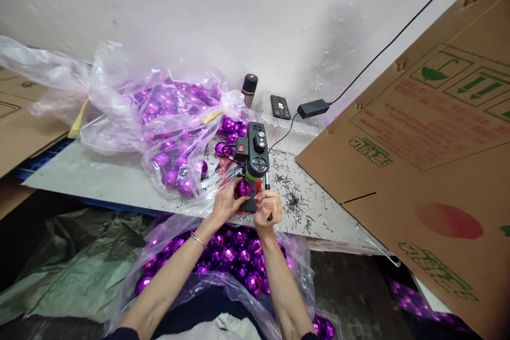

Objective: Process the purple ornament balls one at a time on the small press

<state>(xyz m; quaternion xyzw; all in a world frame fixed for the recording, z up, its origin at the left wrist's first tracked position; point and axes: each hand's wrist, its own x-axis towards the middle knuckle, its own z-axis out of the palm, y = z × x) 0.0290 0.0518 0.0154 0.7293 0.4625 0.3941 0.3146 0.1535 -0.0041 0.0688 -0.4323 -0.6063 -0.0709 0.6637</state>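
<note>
A small black bench drill press [257, 150] with a red switch stands on the pale board. Under its head sits a faceted purple ball [245, 187], pinched in the fingers of my left hand [228, 200]. My right hand [268, 207] is wrapped round the press's feed lever [266, 180], just right of the ball. The drill tip is hidden behind the head and the ball. More purple balls [227, 255] fill an open plastic bag below my forearms.
A tied clear bag of purple balls [171, 117] lies at left. Dark shavings [292, 199] litter the board. Behind are a dark bottle [249, 87], a phone [280, 107] and a power adapter [313, 108] with its cord. A large carton [422, 159] leans in from the right.
</note>
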